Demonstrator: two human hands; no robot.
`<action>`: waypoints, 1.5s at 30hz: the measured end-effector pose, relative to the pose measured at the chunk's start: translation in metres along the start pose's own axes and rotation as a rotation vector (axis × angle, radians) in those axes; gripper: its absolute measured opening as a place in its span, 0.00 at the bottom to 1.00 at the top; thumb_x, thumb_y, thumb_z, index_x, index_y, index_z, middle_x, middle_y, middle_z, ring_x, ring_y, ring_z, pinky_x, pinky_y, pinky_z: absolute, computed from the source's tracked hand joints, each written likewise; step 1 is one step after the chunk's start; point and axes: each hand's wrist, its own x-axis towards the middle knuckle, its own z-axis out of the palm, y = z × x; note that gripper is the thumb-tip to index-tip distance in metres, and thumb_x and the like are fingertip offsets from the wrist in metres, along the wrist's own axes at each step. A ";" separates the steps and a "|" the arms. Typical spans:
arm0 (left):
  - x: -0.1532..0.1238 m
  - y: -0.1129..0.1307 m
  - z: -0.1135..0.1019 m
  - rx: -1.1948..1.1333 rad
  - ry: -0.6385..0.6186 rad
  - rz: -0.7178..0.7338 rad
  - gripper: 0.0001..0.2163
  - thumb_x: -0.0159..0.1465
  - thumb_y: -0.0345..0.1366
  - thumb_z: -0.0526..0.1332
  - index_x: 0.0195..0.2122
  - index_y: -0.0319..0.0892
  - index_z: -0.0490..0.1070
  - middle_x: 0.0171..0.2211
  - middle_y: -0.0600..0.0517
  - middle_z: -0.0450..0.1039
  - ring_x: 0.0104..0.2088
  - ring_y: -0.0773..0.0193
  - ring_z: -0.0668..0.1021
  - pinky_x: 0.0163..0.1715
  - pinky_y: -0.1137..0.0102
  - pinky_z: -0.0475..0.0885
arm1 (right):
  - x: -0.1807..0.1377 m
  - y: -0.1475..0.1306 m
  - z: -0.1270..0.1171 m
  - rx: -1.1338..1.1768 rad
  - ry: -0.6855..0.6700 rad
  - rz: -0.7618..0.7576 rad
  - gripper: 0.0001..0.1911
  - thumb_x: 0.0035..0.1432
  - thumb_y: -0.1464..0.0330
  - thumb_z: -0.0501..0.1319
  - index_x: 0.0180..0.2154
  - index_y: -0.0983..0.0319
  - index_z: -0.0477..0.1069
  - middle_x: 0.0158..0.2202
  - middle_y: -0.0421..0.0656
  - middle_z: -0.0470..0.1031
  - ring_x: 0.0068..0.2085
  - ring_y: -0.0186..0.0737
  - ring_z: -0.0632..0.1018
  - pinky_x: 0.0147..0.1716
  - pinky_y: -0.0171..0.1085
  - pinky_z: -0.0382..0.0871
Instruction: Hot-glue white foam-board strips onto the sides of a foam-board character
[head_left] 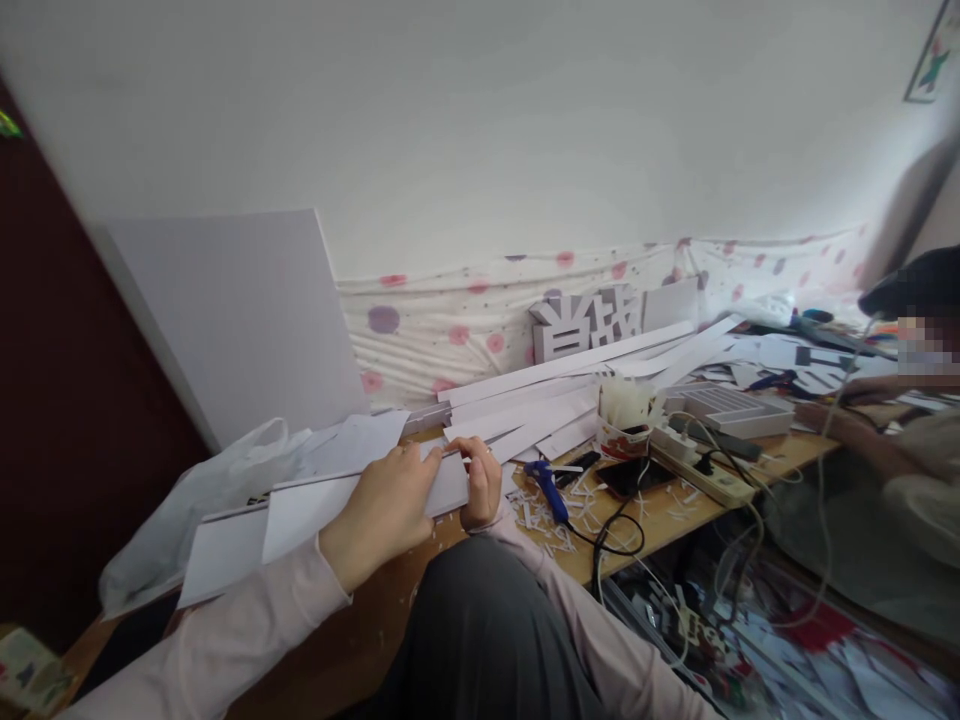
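Note:
Both hands are on a white board piece (307, 515), which lies slanted over the front left of the wooden table (600, 550). My left hand (390, 505) is closed over the board, fingers across its top and thumb toward the right end. At that right end, the bent fingers of my right hand (481, 482) pinch the edge. A second white panel (221, 555) sits under or beside the held piece on the left. Just right of my right hand lies a blue glue gun (547, 487) among paper scraps.
White strips (570, 370) are piled behind my hands, near cut-out block characters (589, 325). Rightward are a tub of glue sticks (628, 408), a phone (636, 478) and a power strip (709, 475) with cables. A plastic bag (195, 510) lies left. Another person's arm (847, 425) reaches in at right.

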 end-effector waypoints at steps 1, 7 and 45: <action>0.000 0.001 0.000 0.001 -0.001 -0.004 0.26 0.57 0.29 0.62 0.59 0.41 0.67 0.45 0.41 0.76 0.45 0.46 0.80 0.43 0.59 0.76 | 0.000 0.000 0.000 0.004 -0.005 0.001 0.15 0.68 0.61 0.61 0.49 0.64 0.72 0.46 0.45 0.76 0.43 0.40 0.79 0.43 0.44 0.77; -0.001 0.003 -0.003 0.006 -0.013 -0.004 0.25 0.56 0.27 0.61 0.57 0.38 0.68 0.46 0.40 0.75 0.47 0.45 0.79 0.45 0.57 0.76 | 0.000 0.004 -0.001 0.031 -0.020 -0.004 0.15 0.68 0.60 0.61 0.49 0.64 0.72 0.46 0.45 0.76 0.43 0.40 0.79 0.43 0.44 0.77; 0.003 0.009 -0.027 -0.257 -0.217 -0.239 0.32 0.51 0.23 0.62 0.59 0.39 0.66 0.56 0.41 0.71 0.54 0.44 0.75 0.54 0.50 0.74 | 0.024 -0.015 -0.011 -0.049 -0.118 -0.182 0.21 0.71 0.54 0.47 0.50 0.59 0.70 0.43 0.45 0.77 0.43 0.44 0.79 0.42 0.40 0.71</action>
